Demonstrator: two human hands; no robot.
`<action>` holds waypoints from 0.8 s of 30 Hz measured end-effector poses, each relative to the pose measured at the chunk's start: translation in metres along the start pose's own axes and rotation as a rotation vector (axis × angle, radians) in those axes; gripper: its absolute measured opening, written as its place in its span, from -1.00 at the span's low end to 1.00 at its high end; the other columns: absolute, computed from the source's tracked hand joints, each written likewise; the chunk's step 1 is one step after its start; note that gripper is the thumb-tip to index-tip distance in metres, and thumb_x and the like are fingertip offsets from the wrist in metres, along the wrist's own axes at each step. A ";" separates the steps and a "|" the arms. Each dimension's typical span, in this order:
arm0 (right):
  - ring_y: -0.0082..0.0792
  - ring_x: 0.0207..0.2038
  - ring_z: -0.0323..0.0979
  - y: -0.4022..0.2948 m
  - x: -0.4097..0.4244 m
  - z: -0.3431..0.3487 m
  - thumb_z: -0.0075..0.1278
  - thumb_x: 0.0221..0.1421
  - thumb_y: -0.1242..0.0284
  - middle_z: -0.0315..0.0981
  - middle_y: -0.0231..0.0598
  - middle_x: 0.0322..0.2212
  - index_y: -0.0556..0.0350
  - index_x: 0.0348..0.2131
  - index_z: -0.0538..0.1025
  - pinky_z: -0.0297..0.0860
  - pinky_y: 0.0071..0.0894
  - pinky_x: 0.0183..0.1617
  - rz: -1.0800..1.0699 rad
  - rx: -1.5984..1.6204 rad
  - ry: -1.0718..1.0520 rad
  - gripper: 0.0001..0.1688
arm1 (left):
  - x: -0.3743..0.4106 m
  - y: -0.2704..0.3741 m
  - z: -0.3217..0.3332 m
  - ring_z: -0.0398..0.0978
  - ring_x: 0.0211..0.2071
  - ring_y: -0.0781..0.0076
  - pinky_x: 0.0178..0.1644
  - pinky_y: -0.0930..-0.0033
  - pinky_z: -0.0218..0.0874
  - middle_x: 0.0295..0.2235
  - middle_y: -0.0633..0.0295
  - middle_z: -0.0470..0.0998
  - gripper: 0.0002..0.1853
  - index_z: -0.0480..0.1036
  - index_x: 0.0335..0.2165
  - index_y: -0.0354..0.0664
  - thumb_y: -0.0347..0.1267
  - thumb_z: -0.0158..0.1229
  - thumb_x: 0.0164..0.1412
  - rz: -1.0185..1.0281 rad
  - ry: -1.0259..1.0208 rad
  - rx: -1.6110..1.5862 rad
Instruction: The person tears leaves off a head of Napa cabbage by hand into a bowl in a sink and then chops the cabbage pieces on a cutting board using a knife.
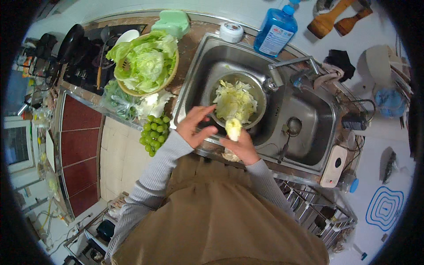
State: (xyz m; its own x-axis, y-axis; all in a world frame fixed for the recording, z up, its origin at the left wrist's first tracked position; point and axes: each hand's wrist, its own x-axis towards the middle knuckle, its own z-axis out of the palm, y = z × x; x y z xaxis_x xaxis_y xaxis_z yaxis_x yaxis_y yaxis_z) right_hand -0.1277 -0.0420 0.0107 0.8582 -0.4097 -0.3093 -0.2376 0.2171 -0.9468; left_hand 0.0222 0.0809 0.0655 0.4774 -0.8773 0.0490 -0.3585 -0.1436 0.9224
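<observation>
In my right hand (244, 147) is a small pale-yellow cabbage heart (234, 128), held upright at the near rim of a steel bowl. My left hand (196, 125) is just to the left of it, fingers spread and nothing in them. Torn yellow-green leaves (236, 101) fill much of the steel bowl (263, 106), which sits in the left basin of a double sink (198, 73). Below my right hand, a pale scrap (230, 155) shows at the counter edge, partly covered.
Left of the sink, a basket (149, 91) holds large lettuce leaves (149, 63). Near it lie bagged greens (121, 99), loose pale leaves (154, 104) and green grapes (154, 134) at the counter edge. A faucet (276, 76) reaches over the sink; a ladle (293, 127) rests in the right basin.
</observation>
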 end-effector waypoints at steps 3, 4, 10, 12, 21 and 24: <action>-0.56 -0.11 0.15 0.007 -0.004 0.000 0.05 -0.17 0.54 0.17 -0.36 -0.21 0.20 -0.04 0.08 0.16 -0.54 -0.07 -0.066 0.029 -0.126 -0.30 | 0.008 0.013 0.024 0.34 -0.32 0.37 -0.20 0.42 0.18 -0.23 0.11 0.32 -0.49 0.24 -0.08 -0.21 -0.33 0.15 -0.04 -0.164 -0.209 -0.153; -0.43 -0.21 0.27 0.013 -0.004 0.003 0.09 -0.23 0.44 0.29 -0.21 -0.31 0.22 -0.13 0.12 0.22 -0.46 -0.14 -0.085 -0.028 -0.033 -0.33 | 0.010 0.004 0.029 0.35 -0.33 0.38 -0.24 0.44 0.19 -0.28 0.13 0.34 -0.57 0.29 -0.15 -0.23 -0.34 0.14 -0.03 -0.089 -0.210 -0.111; -0.19 -0.32 0.36 -0.021 -0.012 -0.012 0.11 -0.25 0.36 0.34 -0.13 -0.34 0.16 -0.29 0.28 0.28 -0.35 -0.24 -0.084 -0.414 0.083 -0.51 | 0.016 -0.022 0.037 0.36 -0.47 0.57 -0.45 0.59 0.19 -0.45 0.22 0.40 -0.71 0.36 -0.34 -0.34 -0.30 0.08 0.05 -0.232 0.065 -0.319; -0.33 -0.35 0.34 -0.030 -0.015 -0.013 0.12 -0.24 0.44 0.31 -0.19 -0.35 0.21 -0.33 0.37 0.28 -0.46 -0.27 -0.210 -0.665 0.162 -0.60 | 0.018 -0.010 0.035 0.32 -0.61 0.69 -0.54 0.65 0.15 -0.56 0.33 0.41 -0.70 0.37 -0.37 -0.33 -0.25 0.05 0.09 -0.398 0.112 -0.460; -0.54 -0.29 0.32 -0.014 -0.017 -0.016 0.03 -0.15 0.54 0.34 -0.31 -0.37 0.17 -0.26 0.34 0.28 -0.57 -0.24 -0.082 -0.028 0.126 -0.65 | 0.038 -0.018 0.037 0.19 -0.72 0.77 -0.67 0.69 0.02 -0.67 0.42 0.39 -0.73 0.42 -0.45 -0.23 -0.22 0.06 0.07 -0.434 0.223 -0.524; -0.66 -0.28 0.27 -0.013 -0.018 -0.017 0.01 -0.09 0.55 0.32 -0.39 -0.33 0.17 -0.23 0.31 0.25 -0.63 -0.21 -0.038 0.167 0.031 -0.66 | 0.043 -0.044 0.046 0.16 -0.76 0.77 -0.71 0.70 0.00 -0.70 0.45 0.37 -0.73 0.43 -0.51 -0.19 -0.19 0.09 0.05 -0.519 0.247 -0.690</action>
State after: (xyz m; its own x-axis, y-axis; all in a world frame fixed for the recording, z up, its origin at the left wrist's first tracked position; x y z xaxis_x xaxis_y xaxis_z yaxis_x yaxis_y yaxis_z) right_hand -0.1475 -0.0530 0.0272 0.8499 -0.4471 -0.2789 -0.1242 0.3444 -0.9306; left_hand 0.0215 0.0281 0.0095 0.6328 -0.6435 -0.4306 0.4743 -0.1174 0.8725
